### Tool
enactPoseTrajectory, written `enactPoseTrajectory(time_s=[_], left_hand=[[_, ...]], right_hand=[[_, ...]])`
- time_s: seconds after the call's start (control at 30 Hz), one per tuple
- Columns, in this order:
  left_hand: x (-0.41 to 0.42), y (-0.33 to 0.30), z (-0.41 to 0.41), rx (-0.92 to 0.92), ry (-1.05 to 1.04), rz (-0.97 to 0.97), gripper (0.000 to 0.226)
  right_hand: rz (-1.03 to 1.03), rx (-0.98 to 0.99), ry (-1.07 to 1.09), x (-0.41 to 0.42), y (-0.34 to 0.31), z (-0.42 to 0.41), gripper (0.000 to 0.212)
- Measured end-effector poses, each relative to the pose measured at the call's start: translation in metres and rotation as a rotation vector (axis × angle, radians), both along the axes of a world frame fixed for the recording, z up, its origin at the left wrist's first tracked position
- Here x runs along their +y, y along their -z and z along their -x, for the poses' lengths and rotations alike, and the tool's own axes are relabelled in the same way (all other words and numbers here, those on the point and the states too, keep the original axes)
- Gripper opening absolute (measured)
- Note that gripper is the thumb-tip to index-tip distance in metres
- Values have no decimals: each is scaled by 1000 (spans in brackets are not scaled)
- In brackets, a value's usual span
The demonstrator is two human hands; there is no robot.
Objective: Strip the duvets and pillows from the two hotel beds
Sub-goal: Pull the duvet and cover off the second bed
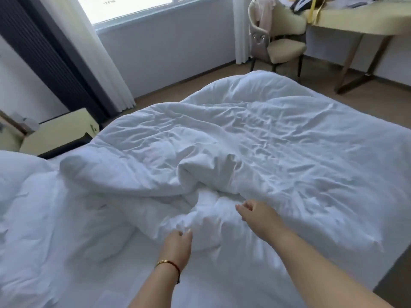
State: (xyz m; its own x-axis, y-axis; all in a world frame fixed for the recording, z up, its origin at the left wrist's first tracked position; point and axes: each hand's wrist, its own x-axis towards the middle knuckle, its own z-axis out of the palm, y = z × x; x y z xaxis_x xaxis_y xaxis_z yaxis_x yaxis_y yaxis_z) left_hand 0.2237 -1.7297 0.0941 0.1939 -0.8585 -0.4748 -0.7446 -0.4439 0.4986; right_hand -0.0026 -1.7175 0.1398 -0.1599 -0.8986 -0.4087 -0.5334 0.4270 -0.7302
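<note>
A rumpled white duvet (255,138) covers most of the bed, bunched into a thick fold near the middle. My left hand (178,246), with a bracelet on the wrist, reaches to the duvet's near edge, its fingers loosely bent and touching the fabric. A little above the bunched duvet hovers my right hand (259,213), fingers relaxed and holding nothing. A white pillow (15,170) lies at the far left by the head of the bed. The bare white sheet (124,276) shows in front of me.
A cream bedside table (60,132) stands at the left beside dark and white curtains (73,54). Beyond the bed are a cream chair (282,38) with clothes on it and a desk (364,21) with clutter. Brown floor surrounds the bed.
</note>
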Motion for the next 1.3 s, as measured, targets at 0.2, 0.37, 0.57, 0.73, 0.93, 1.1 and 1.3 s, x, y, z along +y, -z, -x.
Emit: enactPoseTrajectory(time_s=[0.2,0.37,0.57,0.73,0.93,1.1,1.3], left_hand=[[0,44,-88,31,-169,-32,51],[0,61,-167,106,-220,-94,47],[-24,71,-280,194,-391,-86,47],[-60,77,-320,504,-691,16,67],[-74,85,-315,752,-804,51,62],[-58,86,-310,820,-904,53,68],[-53,42,-318,927,-1003,130,64]], right_hand=[[0,47,-193,-27,40,-94,29],[-51,65,-286,-46,69,-187,25],[-92,66,-296,-70,92,-278,33],[34,222,-315,-114,105,-313,52],[91,415,-349,-185,126,-353,86],[39,175,-433,-170,150,-368,16],[-28,-199,-682,-114,88,-323,33]])
